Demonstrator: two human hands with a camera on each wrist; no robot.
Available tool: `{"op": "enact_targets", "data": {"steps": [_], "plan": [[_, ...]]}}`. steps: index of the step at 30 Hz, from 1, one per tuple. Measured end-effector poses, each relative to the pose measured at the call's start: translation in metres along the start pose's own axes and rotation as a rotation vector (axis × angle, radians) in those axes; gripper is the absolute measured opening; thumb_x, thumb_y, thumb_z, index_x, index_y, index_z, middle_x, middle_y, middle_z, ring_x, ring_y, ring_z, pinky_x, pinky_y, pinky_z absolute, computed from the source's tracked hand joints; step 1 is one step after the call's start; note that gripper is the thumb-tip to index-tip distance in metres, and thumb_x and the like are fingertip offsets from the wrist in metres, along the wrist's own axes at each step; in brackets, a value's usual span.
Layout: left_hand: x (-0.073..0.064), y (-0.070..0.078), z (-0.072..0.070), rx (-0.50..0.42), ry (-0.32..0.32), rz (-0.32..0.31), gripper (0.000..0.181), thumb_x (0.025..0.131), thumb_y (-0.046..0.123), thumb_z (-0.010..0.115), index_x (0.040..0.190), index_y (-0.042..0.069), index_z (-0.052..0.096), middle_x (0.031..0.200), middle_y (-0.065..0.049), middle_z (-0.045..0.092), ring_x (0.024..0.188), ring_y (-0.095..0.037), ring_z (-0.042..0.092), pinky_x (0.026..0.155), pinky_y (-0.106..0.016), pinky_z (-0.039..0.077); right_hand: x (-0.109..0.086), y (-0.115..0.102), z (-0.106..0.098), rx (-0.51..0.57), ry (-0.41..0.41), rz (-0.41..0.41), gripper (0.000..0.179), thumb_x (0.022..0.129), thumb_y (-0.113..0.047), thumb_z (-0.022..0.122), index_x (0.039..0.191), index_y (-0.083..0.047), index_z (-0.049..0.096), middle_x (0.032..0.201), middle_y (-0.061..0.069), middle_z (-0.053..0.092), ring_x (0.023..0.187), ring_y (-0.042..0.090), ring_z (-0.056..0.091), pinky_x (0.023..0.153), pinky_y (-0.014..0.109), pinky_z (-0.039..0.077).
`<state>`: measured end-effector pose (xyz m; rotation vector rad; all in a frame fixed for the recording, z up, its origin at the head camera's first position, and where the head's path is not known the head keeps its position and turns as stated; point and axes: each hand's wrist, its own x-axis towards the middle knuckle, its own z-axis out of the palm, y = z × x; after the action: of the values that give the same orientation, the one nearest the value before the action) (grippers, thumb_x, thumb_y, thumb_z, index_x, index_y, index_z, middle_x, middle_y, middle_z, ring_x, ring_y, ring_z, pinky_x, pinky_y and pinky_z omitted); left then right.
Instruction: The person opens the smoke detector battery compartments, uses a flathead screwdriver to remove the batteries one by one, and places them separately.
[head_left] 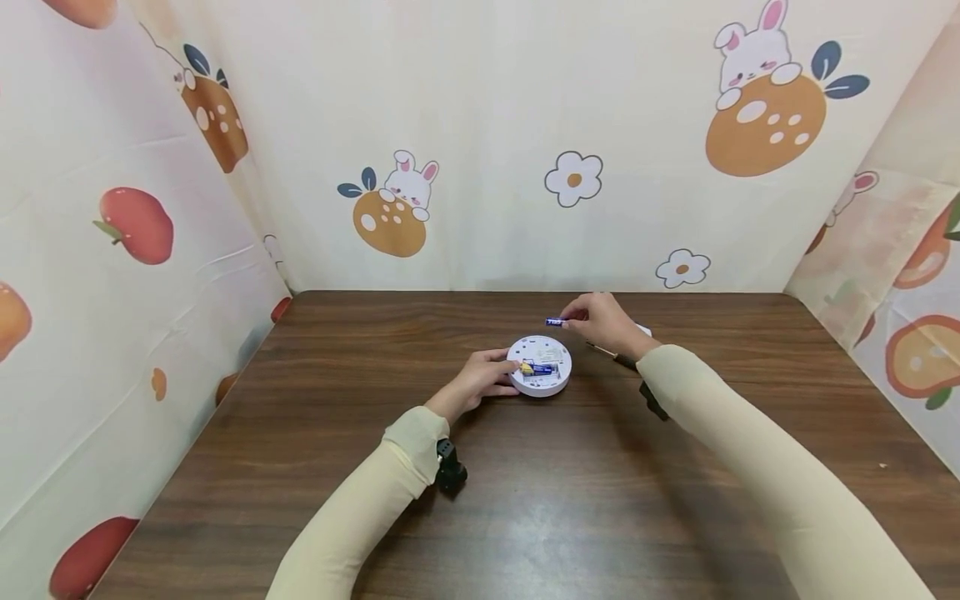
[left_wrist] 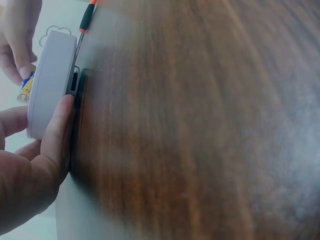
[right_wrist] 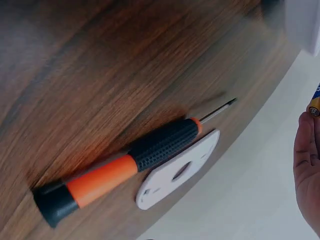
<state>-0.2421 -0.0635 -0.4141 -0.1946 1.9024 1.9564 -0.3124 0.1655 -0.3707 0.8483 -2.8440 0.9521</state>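
A round white device (head_left: 535,342) lies on the table with its battery compartment facing up; its thick side wall shows in the left wrist view. My left hand (head_left: 480,379) grips its left side, the thumb over the top near the compartment and fingers along the edge. A blue and yellow battery (head_left: 538,369) lies in that compartment. Beyond the device, my right hand (head_left: 600,321) pinches another battery (head_left: 555,322), blue with a yellow end, between thumb and fingertips. This battery (right_wrist: 314,107) is partly cut off at the right wrist view's edge.
A screwdriver (right_wrist: 165,142) with an orange and black handle lies under my right forearm, its tip towards the device. Beside it is a flat white cover (right_wrist: 177,170) with a hole. The brown wooden table (head_left: 525,500) meets a patterned curtain (head_left: 487,225) at its back edge.
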Motion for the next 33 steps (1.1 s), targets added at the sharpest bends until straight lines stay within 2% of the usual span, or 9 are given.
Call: {"op": "enact_targets", "data": {"steps": [7,14,17,20,26,33], "plan": [[-0.001,0.001,0.000,-0.002,0.011,-0.001,0.047,0.096,0.006,0.057,0.140,0.001,0.045,0.110,-0.020,0.061,0.080,-0.020,0.062,0.075,-0.034,0.059,0.012,0.013,0.008,0.024,0.048,0.024,0.008,0.086,0.003,0.064,0.089,0.005,0.071,0.083,0.015,0.067,0.073,0.022,0.056,0.061,0.031,0.049],[0.002,-0.001,0.000,0.002,0.018,-0.006,0.047,0.095,0.008,0.058,0.140,0.002,0.046,0.112,-0.019,0.061,0.082,-0.021,0.062,0.073,-0.032,0.059,0.023,0.024,0.019,-0.025,0.028,0.184,0.011,0.089,0.001,0.064,0.094,0.007,0.071,0.089,0.016,0.067,0.082,0.027,0.057,0.072,0.039,0.050],[0.002,-0.002,0.000,-0.001,0.016,0.001,0.047,0.095,0.007,0.058,0.140,0.001,0.046,0.111,-0.020,0.061,0.081,-0.020,0.063,0.073,-0.032,0.059,0.025,0.029,0.023,-0.045,0.034,0.222,0.011,0.089,0.001,0.064,0.095,0.007,0.070,0.091,0.018,0.067,0.084,0.028,0.057,0.076,0.040,0.050],[0.002,-0.002,0.001,-0.011,0.014,0.009,0.047,0.094,0.005,0.058,0.140,0.000,0.046,0.109,-0.020,0.062,0.079,-0.020,0.062,0.073,-0.032,0.059,0.025,0.033,0.026,-0.056,0.047,0.238,0.011,0.088,0.001,0.064,0.094,0.007,0.071,0.091,0.018,0.067,0.085,0.029,0.057,0.078,0.041,0.050],[0.000,-0.003,0.002,-0.021,0.000,0.042,0.046,0.095,0.003,0.056,0.139,-0.002,0.045,0.107,-0.021,0.063,0.076,-0.018,0.061,0.073,-0.033,0.059,0.026,0.038,0.031,-0.108,0.057,0.221,0.009,0.087,-0.001,0.067,0.091,0.005,0.072,0.088,0.016,0.069,0.085,0.029,0.060,0.078,0.042,0.050],[0.001,-0.003,0.002,-0.032,-0.001,0.046,0.047,0.094,0.002,0.056,0.139,-0.003,0.044,0.106,-0.020,0.063,0.073,-0.017,0.061,0.072,-0.032,0.059,0.027,0.038,0.033,-0.108,0.038,0.237,0.015,0.089,-0.004,0.065,0.099,0.006,0.071,0.096,0.019,0.068,0.093,0.031,0.060,0.084,0.045,0.050]]}}
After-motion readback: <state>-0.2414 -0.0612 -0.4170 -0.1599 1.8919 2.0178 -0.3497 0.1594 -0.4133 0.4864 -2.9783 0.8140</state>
